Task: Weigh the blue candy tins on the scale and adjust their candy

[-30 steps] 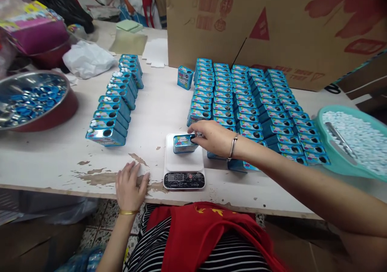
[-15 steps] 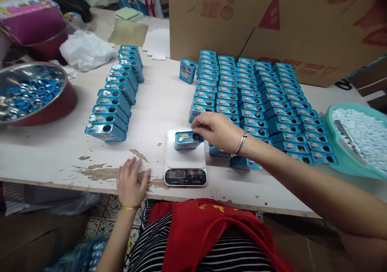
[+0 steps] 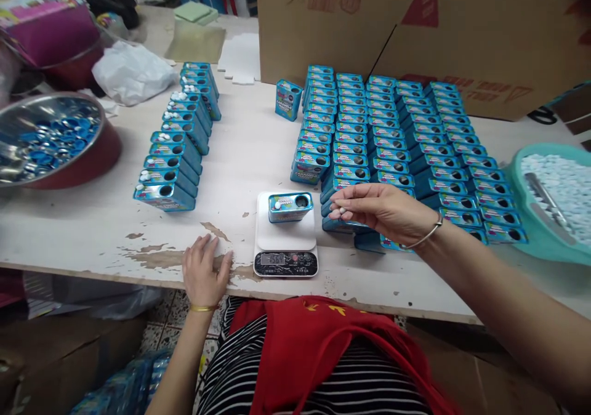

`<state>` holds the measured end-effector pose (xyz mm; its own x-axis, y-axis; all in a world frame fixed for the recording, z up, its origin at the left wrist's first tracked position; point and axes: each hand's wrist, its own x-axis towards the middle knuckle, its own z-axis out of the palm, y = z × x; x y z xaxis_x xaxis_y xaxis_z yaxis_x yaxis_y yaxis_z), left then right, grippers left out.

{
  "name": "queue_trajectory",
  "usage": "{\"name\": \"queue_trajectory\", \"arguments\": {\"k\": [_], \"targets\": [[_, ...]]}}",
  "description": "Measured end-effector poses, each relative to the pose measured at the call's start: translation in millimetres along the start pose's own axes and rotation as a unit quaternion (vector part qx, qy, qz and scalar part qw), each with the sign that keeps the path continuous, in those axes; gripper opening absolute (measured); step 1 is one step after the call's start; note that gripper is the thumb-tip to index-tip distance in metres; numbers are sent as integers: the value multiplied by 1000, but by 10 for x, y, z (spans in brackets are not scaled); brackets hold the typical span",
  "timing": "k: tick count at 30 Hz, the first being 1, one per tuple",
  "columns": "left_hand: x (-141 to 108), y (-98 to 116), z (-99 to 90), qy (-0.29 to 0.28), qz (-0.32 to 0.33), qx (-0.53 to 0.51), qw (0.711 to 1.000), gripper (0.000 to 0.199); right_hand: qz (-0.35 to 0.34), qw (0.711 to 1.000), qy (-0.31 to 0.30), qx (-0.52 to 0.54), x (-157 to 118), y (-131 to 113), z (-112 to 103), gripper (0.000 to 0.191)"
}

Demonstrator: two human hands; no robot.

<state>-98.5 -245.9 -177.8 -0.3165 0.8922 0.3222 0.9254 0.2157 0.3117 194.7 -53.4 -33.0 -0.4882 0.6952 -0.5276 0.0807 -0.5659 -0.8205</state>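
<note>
A blue tin (image 3: 290,208) stands on the white digital scale (image 3: 263,236), with a round dark hole in its top and one white candy (image 3: 277,205) lying on the lid. Just right of the tin, my right hand (image 3: 376,209) is closed, pinching a small white candy (image 3: 341,210) at its fingertips. My left hand (image 3: 205,270) rests open and flat on the worn table edge, left of the scale. Behind my right hand are rows of blue tins (image 3: 351,159), partly covered by it. More tins (image 3: 168,178) stand at left, several with white candies on top.
A turquoise basin (image 3: 521,218) of white candies, with a metal scoop (image 3: 547,202) in it, sits at right. At left is a steel bowl (image 3: 104,150) of blue and silver caps. A large cardboard box (image 3: 323,39) stands behind the rows. One tin (image 3: 287,102) stands apart.
My right hand has moved right, away from the tin's hole, and its fingertips now show a white candy. The tin stays on the scale, whose display reading has changed. My left hand stays on the table.
</note>
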Motion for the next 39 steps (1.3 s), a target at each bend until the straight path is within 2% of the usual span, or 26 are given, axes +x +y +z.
{"name": "queue_trajectory", "arguments": {"k": [4,9,11,13,16,19,22,24,27,29,32,34,37,39], "targets": [[-11,-10,7,-4,-5,-9,1000,39,-25,999,-29,-6,17,-2,51,23],[24,7,-43,4,-6,-48,999,35,-26,998,-58,27,23,67,165,29],[139,123,-137,26,8,-101,994,34,-18,996,-79,29,16,153,220,30],[327,326,-269,50,39,-159,985,34,-12,994,-104,31,7,262,285,31],[685,699,-450,60,129,-202,969,31,-4,990,-130,48,-15,442,392,31],[1016,968,-508,22,222,-157,962,29,8,987,-132,95,-39,618,486,33],[1218,1067,-469,-32,248,-96,963,20,25,980,-128,153,-53,770,534,37],[1264,1092,-451,-51,245,-88,964,18,35,974,-131,184,-55,843,540,38],[1230,1173,-495,-32,247,-115,962,17,52,963,-127,230,-54,891,542,36],[1178,1269,-558,-33,278,-141,950,14,60,954,-124,267,-56,890,549,35],[1133,1383,-623,-82,344,-164,921,22,61,939,-130,312,-79,879,554,36],[1148,1373,-617,-81,332,-183,922,32,50,939,-123,316,-111,890,532,34],[1223,1221,-538,-35,231,-224,946,34,37,946,-91,308,-175,950,449,30],[1276,1091,-457,-31,189,-244,951,35,46,947,-68,312,-216,1011,381,28]]}}
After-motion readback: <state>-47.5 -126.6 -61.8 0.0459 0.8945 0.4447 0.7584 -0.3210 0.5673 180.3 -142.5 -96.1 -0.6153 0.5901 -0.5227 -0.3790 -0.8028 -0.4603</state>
